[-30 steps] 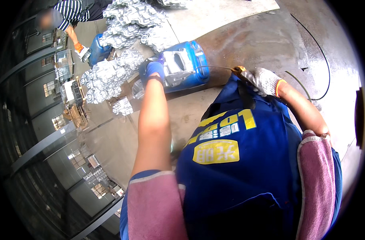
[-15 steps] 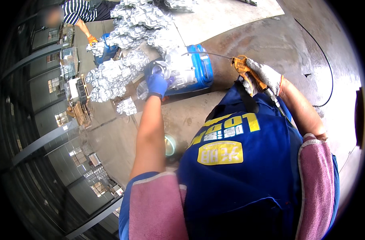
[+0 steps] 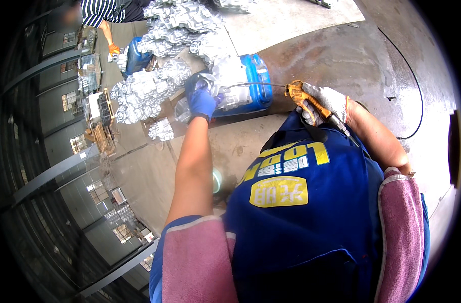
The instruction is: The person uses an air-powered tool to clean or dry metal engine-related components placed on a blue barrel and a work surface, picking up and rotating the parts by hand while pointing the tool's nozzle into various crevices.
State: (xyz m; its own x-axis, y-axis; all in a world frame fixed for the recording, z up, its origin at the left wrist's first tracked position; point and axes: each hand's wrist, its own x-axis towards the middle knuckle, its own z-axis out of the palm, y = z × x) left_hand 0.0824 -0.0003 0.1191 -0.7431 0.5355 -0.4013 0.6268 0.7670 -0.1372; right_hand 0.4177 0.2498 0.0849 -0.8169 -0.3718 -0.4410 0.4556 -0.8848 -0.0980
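My left hand [image 3: 202, 104], in a blue glove, is closed on the near left end of a silver metal casting [image 3: 234, 81], beside a round opening. This casting rests on a blue plastic drum [image 3: 261, 81] lying on its side. In a white knit glove, my right hand [image 3: 326, 101] grips a yellow air blow gun [image 3: 311, 99]. Its long thin nozzle reaches left over the casting; the tip is hard to make out against the bright metal. A hose fitting hangs from the gun's lower end, close to my blue apron [image 3: 301, 227].
Many silver castings [image 3: 177, 30] are piled beyond and left of the drum. One small casting [image 3: 161, 130] lies apart on the floor. At the far left, a person in a striped shirt [image 3: 99, 12] works by another blue drum [image 3: 138, 55]. A black hose [image 3: 418, 86] curves along the right floor.
My right hand has brought the blow gun slightly left and toward me, its nozzle now lower across the casting. My left hand stays at the casting's near left end.
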